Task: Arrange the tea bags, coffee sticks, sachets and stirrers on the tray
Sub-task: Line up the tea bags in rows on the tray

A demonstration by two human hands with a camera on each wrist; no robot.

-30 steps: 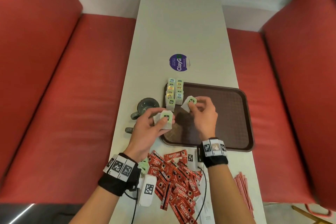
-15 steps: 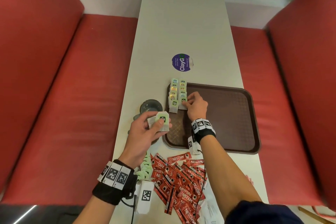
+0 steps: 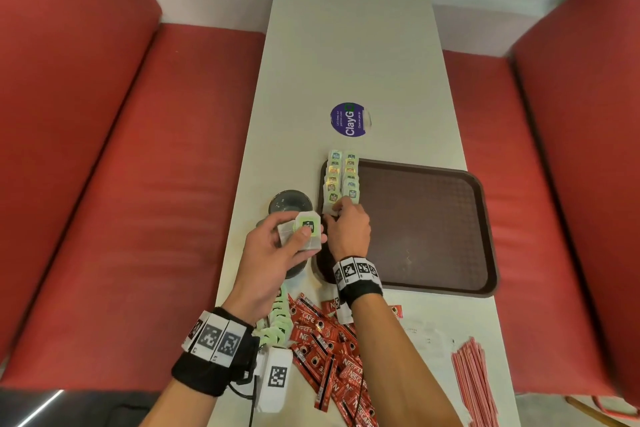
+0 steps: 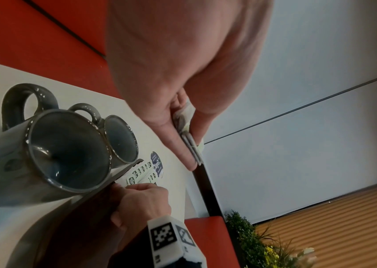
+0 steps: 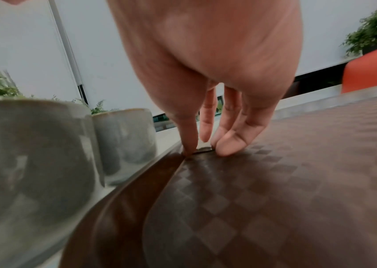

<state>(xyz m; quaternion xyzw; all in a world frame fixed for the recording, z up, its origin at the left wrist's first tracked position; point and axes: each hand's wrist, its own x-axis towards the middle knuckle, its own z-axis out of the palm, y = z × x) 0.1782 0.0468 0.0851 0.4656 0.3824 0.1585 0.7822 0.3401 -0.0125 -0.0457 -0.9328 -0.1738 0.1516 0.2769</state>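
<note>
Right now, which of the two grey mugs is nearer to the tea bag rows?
The smaller-looking far mug; it stands beside the tea bag rows, while the near mug is further back.

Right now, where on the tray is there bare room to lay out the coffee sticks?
The tray is bare right of the tea bag rows, across to its right rim. Crowded: its left edge, with the rows, the right hand and the left hand gripping tea bags.
</note>
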